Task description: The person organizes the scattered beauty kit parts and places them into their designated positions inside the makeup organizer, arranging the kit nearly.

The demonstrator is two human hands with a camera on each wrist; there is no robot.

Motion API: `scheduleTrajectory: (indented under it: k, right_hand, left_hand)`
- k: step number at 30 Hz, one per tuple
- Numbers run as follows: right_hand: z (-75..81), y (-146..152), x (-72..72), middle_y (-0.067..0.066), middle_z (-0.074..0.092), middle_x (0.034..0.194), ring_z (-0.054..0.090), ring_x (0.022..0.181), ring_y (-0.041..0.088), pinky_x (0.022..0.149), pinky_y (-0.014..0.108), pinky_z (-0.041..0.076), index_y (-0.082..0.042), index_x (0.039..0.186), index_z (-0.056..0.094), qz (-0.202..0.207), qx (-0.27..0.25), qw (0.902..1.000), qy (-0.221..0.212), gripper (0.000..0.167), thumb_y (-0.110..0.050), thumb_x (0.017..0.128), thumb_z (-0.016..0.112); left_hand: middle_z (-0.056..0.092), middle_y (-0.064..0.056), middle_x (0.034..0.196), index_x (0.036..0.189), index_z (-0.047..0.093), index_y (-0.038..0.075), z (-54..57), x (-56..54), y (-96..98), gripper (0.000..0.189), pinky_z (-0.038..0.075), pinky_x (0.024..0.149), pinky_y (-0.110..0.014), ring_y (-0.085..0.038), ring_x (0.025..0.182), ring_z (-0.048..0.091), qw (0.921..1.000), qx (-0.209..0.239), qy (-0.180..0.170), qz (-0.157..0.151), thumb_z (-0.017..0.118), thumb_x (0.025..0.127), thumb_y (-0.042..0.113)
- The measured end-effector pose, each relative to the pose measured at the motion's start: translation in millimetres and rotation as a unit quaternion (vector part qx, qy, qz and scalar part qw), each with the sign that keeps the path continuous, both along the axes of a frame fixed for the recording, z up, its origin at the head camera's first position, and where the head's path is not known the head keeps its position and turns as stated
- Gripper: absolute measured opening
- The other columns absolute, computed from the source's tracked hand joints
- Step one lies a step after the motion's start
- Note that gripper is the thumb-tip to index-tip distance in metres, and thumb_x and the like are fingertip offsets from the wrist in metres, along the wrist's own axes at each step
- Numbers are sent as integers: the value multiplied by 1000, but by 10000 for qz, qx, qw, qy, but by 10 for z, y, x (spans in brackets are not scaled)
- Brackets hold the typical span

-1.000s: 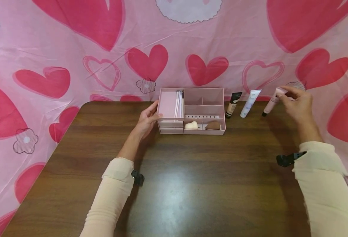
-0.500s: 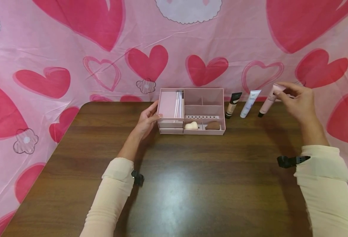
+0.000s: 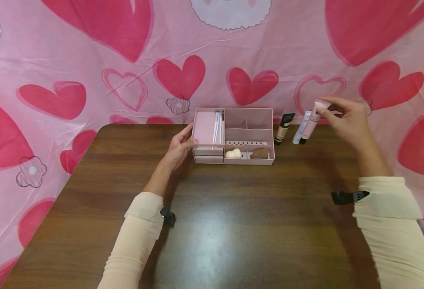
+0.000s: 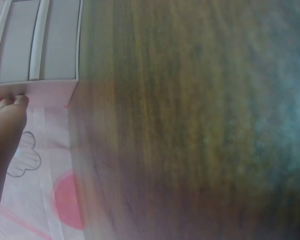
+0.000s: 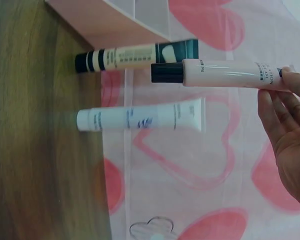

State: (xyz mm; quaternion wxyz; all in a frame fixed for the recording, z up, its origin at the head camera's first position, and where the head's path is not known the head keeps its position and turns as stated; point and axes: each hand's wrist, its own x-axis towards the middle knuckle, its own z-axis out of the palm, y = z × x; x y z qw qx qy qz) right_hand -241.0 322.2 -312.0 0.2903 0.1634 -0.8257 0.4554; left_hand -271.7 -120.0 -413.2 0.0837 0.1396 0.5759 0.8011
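Observation:
In the head view, my right hand (image 3: 347,120) pinches a pink squeeze tube (image 3: 311,123) by its flat crimped end. The black cap points down, off the table. Seen by the right wrist camera, this pink tube (image 5: 225,73) is between thumb and fingers. Behind it a white squeeze tube (image 3: 300,130) stands on its cap, partly hidden. Further left is a beige tube with black ends (image 3: 283,128), beside the pink organizer (image 3: 248,161). My left hand (image 3: 178,148) rests against the organizer's left side, thumb at its top edge; the left wrist view shows fingertips touching that side.
Within the organizer lie thin white sticks (image 3: 217,127), a cream sponge (image 3: 233,153), a brown sponge-like piece (image 3: 259,153) and a dotted strip (image 3: 248,142). Its upper right compartments show bare walls. A pink heart-print cloth (image 3: 248,48) hangs behind the wooden table (image 3: 212,208).
My right hand has lifted the pink tube and carried it left, in front of the white tube. The left hand and the organizer have stayed in place.

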Motion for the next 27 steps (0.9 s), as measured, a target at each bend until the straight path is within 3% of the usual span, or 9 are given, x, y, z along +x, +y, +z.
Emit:
scheduleTrajectory:
  k: [4,8,12,17,19,23,25,27]
  right_hand:
    - [29,-117,-26,-37,65,86,61,76,-16,74,0,49,14,114,70,88,30,10000,-6,28,10,87,69]
    - [53,-228,-49,-39,64,85,60,75,-17,73,-1,49,11,114,71,116,157,9998,-14,27,9,87,70]
    - [72,-337,-67,-39,65,90,60,76,-16,75,-1,48,6,114,74,173,362,9992,30,27,5,87,73]
    - [75,-475,-113,-14,77,105,61,82,-16,78,1,49,-4,114,77,270,625,9977,-69,25,-3,89,75]
    - [78,-535,-141,-15,77,102,61,81,-15,77,2,49,-5,114,78,322,679,9971,-124,25,-5,89,75]
    - [87,-665,-218,-34,65,87,61,76,-13,74,2,49,-4,114,77,478,622,9966,-257,25,-7,89,76]
    - [90,-732,-261,-31,67,86,61,75,-12,73,3,49,-4,115,77,559,594,9962,-305,25,-7,90,75]
    - [94,-802,-300,-17,75,92,62,77,-12,74,3,50,-4,116,76,611,573,9957,-392,26,-8,91,75]
  left_hand:
    - [14,-18,171,160,14,-5,3,4,1,71,30,126,-34,-33,156,20,10000,-23,-3,6,39,94,-16]
    - [13,-18,172,160,14,-5,4,5,1,72,19,130,-42,-32,158,17,10000,-16,-16,17,39,94,-16]
    - [14,-17,171,160,15,-5,10,5,6,72,32,125,-31,-32,157,19,10000,-10,-20,36,40,94,-16]
    - [15,-18,171,160,14,-5,7,-9,9,72,45,109,-15,-32,155,21,10000,7,-44,24,39,94,-18]
    - [14,-18,171,160,14,-5,6,-16,7,72,43,112,-17,-32,155,20,10000,-10,-60,31,39,94,-17]
    - [16,-18,171,160,14,-4,12,-21,6,72,33,124,-29,-32,156,21,9999,-44,-76,70,40,94,-16]
    - [16,-19,171,160,14,-4,16,-18,5,72,29,127,-33,-31,156,21,9999,-37,-81,78,41,94,-15]
    - [16,-19,171,160,14,-4,18,-14,5,73,26,128,-35,-31,156,21,9999,-23,-76,76,40,94,-14]
